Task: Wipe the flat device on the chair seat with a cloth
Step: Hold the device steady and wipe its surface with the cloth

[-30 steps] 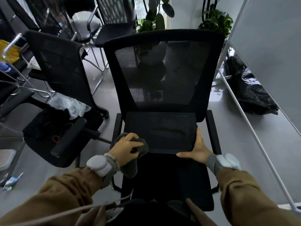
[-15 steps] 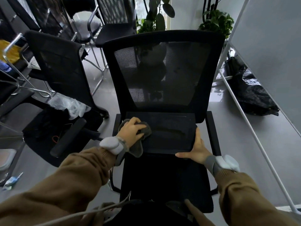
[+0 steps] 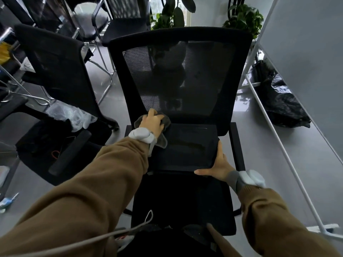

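Grey cloth (image 3: 163, 125) pressed under L hand (image 3: 152, 121) (fingers spread); R hand (image 3: 219, 166) flat, bracing device (image 3: 187, 147).

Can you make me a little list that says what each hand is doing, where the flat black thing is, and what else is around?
left hand: left hand presses a grey cloth on the far left corner of the flat device
right hand: right hand steadies the device at its near right corner
device: dark, flat, lying on the chair seat
chair: black, mesh back
nearby: more black chairs at left, plants behind, black bag on floor at right
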